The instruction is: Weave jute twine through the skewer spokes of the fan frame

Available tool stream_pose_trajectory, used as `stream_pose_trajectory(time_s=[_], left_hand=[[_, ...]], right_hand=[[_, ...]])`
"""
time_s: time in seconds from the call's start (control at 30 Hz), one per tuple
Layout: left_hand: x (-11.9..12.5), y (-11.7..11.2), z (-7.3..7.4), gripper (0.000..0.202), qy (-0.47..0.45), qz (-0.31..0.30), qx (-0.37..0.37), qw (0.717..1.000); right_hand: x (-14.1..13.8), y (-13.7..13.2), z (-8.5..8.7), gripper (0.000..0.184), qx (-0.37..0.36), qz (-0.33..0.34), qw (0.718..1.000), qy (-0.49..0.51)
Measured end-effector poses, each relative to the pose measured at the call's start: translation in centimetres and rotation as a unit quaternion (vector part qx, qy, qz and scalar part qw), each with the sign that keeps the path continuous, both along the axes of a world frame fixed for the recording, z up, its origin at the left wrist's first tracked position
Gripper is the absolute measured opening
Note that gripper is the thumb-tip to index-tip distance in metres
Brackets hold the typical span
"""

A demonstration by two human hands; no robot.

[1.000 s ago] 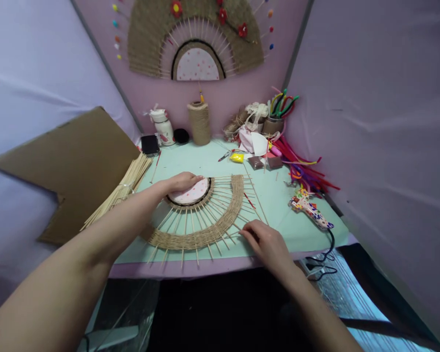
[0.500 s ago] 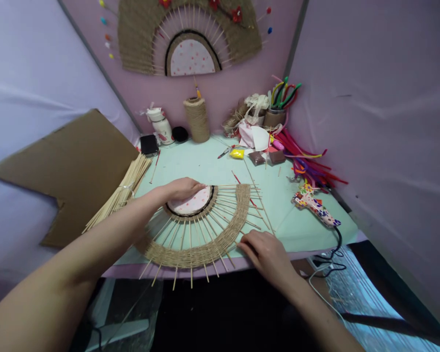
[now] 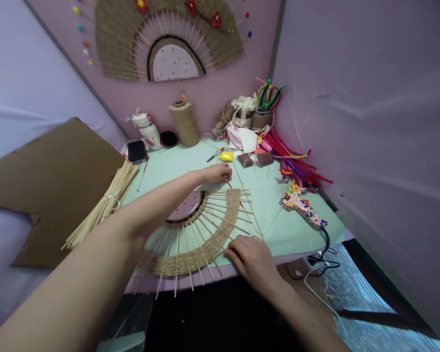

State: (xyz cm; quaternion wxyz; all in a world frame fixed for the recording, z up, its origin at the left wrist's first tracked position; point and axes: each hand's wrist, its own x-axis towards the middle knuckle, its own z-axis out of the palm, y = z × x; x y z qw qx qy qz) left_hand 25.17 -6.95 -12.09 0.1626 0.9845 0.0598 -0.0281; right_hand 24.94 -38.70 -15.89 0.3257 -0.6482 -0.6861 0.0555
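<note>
Our left hand curls its fingers at the end of a red stick; we cannot tell whether they grip it. The woven fan lies just nearer us than those fingers. Our right hand bends its fingers at the fan's lower-right edge, their grip too small to tell. Left of them, stick ends overhang the table's front edge; right of them, mint tablecloth stretches toward the glue gun.

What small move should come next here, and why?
Probably a pinch of the red stick by the left hand: its fingertips are right by the stick's upper end, while the right hand is at the woven band's outer edge.
</note>
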Motion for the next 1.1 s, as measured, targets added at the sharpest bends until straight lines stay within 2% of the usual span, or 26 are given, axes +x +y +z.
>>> stream_pose_trajectory(time_s=[0.13,0.33,0.43,0.5,0.6,0.67,0.77,0.83,0.9,0.97,1.0,1.03,1.07,1.1], left_hand=[[2.6,1.2,-0.8,0.002,-0.023,0.024,-0.002,0.999],[5.8,1.7,-1.8,0.012,-0.075,0.094,0.010,0.993],[5.8,1.0,-1.4,0.017,-0.090,0.111,0.010,0.990],[4.9,0.2,-0.3,0.024,-0.096,0.118,0.010,0.988],[1.8,-1.6,2.5,0.037,-0.097,0.136,0.005,0.986],[-1.7,-3.8,4.8,0.041,-0.093,0.148,-0.008,0.985],[-8.4,-8.9,7.9,0.034,-0.089,0.187,-0.045,0.977],[-13.1,-13.3,9.1,0.030,-0.077,0.239,-0.091,0.964],[-17.3,-18.1,9.2,0.027,-0.095,0.287,-0.167,0.938],[-20.5,-22.5,8.2,0.022,-0.088,0.314,-0.274,0.905],[-21.7,-24.4,7.3,0.020,-0.062,0.307,-0.345,0.885],[-22.7,-25.9,6.3,0.019,-0.025,0.289,-0.426,0.857],[-23.3,-27.2,5.2,0.018,0.011,0.278,-0.508,0.815],[-23.7,-28.1,3.9,0.018,0.040,0.276,-0.592,0.756]], right_hand=[[0.1,0.0,-0.1,0.021,0.010,0.001,1.000,-0.005],[-0.2,-0.2,-0.1,0.023,0.012,-0.010,1.000,-0.012],[-0.3,-0.2,0.0,0.024,0.005,-0.019,1.000,-0.015],[-0.3,-0.2,0.1,0.024,0.002,-0.020,1.000,-0.013],[-0.2,-0.2,0.3,0.026,-0.001,-0.021,1.000,-0.008],[-0.2,-0.2,0.3,0.027,-0.001,-0.023,1.000,-0.007],[-0.1,-0.2,0.2,0.027,-0.001,-0.022,1.000,-0.008],[-0.1,-0.3,0.2,0.026,-0.002,-0.021,1.000,-0.008],[0.0,-0.4,0.3,0.026,-0.004,-0.025,1.000,-0.006],[-0.1,-0.4,0.4,0.025,-0.005,-0.030,1.000,-0.007],[-0.1,-0.3,0.4,0.025,-0.005,-0.033,0.999,-0.008],[-0.1,-0.3,0.5,0.025,-0.005,-0.034,0.999,-0.010],[-0.1,-0.3,0.6,0.025,-0.006,-0.036,0.999,-0.011],[-0.1,-0.3,0.6,0.025,-0.007,-0.038,0.999,-0.011]])
